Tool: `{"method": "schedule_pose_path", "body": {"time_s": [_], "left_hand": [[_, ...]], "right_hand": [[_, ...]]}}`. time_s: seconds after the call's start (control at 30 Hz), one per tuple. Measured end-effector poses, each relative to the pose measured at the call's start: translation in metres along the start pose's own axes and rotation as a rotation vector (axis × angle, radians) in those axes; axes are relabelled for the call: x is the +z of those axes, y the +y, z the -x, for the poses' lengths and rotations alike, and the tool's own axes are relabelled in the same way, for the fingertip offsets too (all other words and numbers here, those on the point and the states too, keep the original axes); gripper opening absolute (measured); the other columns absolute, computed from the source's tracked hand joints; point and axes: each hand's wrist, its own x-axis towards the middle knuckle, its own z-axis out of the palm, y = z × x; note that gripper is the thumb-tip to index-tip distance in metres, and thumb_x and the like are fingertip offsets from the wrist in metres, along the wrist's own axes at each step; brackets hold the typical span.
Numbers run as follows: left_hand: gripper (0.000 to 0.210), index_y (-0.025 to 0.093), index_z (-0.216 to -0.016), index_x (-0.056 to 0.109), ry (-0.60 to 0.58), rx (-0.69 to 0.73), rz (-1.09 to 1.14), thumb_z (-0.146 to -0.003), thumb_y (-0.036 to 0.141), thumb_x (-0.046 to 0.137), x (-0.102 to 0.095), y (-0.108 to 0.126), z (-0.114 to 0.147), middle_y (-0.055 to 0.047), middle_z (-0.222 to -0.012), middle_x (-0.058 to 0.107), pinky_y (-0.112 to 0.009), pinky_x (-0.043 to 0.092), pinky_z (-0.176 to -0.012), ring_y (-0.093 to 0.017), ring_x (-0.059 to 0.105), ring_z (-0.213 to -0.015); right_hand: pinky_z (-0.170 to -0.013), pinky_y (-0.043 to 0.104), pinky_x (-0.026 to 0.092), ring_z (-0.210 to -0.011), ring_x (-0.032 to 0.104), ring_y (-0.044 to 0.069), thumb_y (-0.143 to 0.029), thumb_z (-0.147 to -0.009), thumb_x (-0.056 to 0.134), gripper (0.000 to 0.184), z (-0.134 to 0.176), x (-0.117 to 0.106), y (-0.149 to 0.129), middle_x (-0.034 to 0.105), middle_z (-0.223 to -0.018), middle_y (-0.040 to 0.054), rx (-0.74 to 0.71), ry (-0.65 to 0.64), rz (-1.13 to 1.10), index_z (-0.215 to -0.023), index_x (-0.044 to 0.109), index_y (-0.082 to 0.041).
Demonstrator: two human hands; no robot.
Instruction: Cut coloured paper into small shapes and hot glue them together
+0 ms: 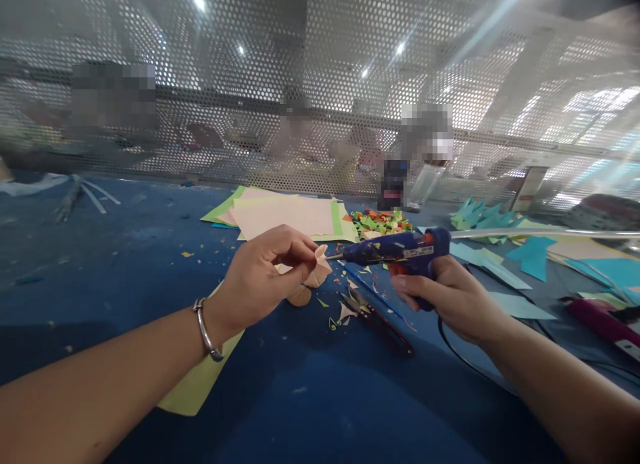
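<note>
Near the middle of the view, my left hand [267, 271] pinches a small peach paper piece [320, 269] with curled, petal-like edges. My right hand [450, 291] is wrapped around the handle of a blue glue gun [395, 249], fingers by its orange trigger. The gun's metal nozzle points left and meets the edge of the paper piece, or comes very close to it. A round tan disc [299, 296] shows just below my left fingers. A clear glue stick [525, 234] sticks out from the gun's rear.
Peach and green paper sheets [285, 214] lie ahead, beside a pile of colourful scraps [383, 223]. Scissors [380, 321] and a thin blue stick [373, 284] rest below the gun. Teal paper pieces [535, 257] and a magenta tool [603, 327] are right. A perforated metal screen [225, 84] stands behind.
</note>
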Motion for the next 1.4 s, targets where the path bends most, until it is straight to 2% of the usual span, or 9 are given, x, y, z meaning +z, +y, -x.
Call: {"method": "schedule_pose_path", "body": {"time_s": [0.13,0.37,0.97,1.4], "left_hand": [[0.008,0.024,-0.083,0.07,-0.039,0.013,-0.025,-0.09,0.024,0.067,-0.0002,0.0028,0.0004,-0.004,-0.1,0.071,-0.029,0.056,-0.081,-0.017,0.067,-0.092],[0.007,0.024,-0.083,0.071,-0.043,0.029,-0.014,-0.09,0.024,0.068,-0.0011,0.0025,0.0015,-0.004,-0.102,0.071,-0.031,0.056,-0.082,-0.017,0.067,-0.094],[0.007,0.024,-0.082,0.069,-0.032,0.021,-0.004,-0.089,0.025,0.068,-0.0002,0.0014,0.0008,-0.006,-0.099,0.071,-0.036,0.057,-0.081,-0.02,0.067,-0.092],[0.007,0.023,-0.083,0.068,-0.033,0.037,-0.022,-0.09,0.023,0.067,-0.0004,0.001,0.0009,-0.005,-0.098,0.071,-0.034,0.055,-0.079,-0.018,0.067,-0.09]], "right_hand": [[-0.054,0.028,0.039,-0.051,0.048,0.013,-0.046,-0.088,0.063,0.047,-0.0011,-0.0001,0.0012,0.054,-0.051,0.0013,-0.013,0.002,0.096,-0.05,0.054,-0.02],[-0.054,0.028,0.038,-0.052,0.048,0.013,-0.047,-0.088,0.061,0.045,-0.0016,-0.0001,0.0014,0.053,-0.053,0.0009,-0.033,0.034,0.165,-0.052,0.055,-0.019],[-0.053,0.028,0.038,-0.054,0.05,0.015,-0.045,-0.088,0.06,0.039,-0.0016,0.0008,0.0008,0.056,-0.055,0.0017,-0.074,0.042,0.186,-0.059,0.057,-0.019],[-0.053,0.028,0.039,-0.053,0.05,0.014,-0.045,-0.088,0.06,0.039,-0.0015,0.0007,0.0011,0.056,-0.054,0.0006,-0.096,0.056,0.204,-0.059,0.056,-0.019]]}}
